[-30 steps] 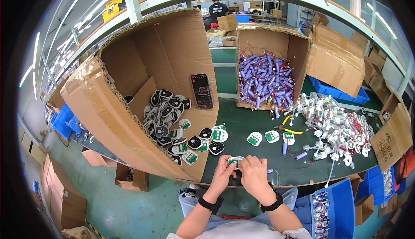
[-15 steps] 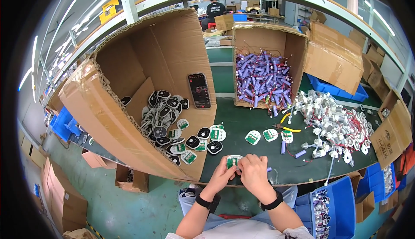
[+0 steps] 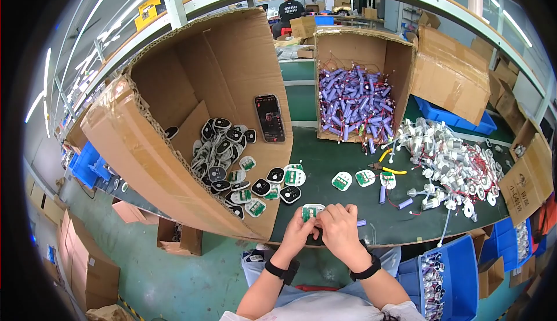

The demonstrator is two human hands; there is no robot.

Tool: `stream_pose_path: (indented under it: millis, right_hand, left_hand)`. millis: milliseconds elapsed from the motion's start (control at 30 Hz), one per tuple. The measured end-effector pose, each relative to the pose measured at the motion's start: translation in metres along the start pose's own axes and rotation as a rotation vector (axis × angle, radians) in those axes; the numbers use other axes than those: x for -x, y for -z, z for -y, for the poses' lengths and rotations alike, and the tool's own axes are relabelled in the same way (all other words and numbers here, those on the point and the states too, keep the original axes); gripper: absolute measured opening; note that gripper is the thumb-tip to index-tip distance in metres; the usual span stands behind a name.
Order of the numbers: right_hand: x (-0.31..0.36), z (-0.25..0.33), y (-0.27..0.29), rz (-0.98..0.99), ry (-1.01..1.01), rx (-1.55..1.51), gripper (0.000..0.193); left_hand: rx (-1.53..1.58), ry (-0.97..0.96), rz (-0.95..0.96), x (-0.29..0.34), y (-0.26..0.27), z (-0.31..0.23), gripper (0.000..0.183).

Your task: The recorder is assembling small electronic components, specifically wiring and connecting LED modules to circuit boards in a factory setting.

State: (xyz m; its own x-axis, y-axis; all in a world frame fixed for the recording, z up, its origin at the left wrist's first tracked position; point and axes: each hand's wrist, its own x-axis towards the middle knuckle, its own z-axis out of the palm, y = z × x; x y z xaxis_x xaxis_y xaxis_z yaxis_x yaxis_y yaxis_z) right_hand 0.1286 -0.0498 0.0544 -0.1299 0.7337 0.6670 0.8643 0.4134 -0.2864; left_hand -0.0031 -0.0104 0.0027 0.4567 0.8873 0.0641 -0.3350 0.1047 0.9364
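Near the table's front edge, my left hand grips a white plastic housing with a green circuit board by its side. My right hand presses close against the near right side of that piece, its fingers pinched together. What those fingers hold, if anything, is hidden. A purple cylindrical battery lies just right of my right hand. Beyond my hands, two white housings with green boards rest on the table, with a third beside yellow-handled pliers.
At left, a large cardboard box holds piled black-and-white housings and a phone leaning upright. Another box at the back holds purple batteries. White wired parts are heaped right; a blue bin stands below.
The view has shifted slightly. Both hands stay together at the board piece, with only small finger movement.
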Motion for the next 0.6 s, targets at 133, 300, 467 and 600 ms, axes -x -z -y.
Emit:
stream_pose_path:
  millis: [133,300,467,600]
  right_hand:
    - [-0.0025,0.0036,0.0032,-0.001,-0.014,0.03,0.015]
    - [-0.0023,0.0058,0.0028,0.011,-0.045,0.016,0.012]
    - [-0.0031,0.009,0.0042,-0.015,-0.091,0.022,0.011]
    - [-0.0035,0.0093,0.0024,-0.014,-0.097,0.034,0.011]
  left_hand:
    - [0.193,0.08,0.075,0.0015,0.0019,-0.0058,0.021]
    - [0.179,0.069,0.094,0.0018,0.0033,-0.0024,0.025]
    - [0.132,0.062,0.065,0.0022,0.001,-0.0008,0.023]
    - [-0.041,0.014,0.017,0.0031,0.0004,-0.0002,0.02]
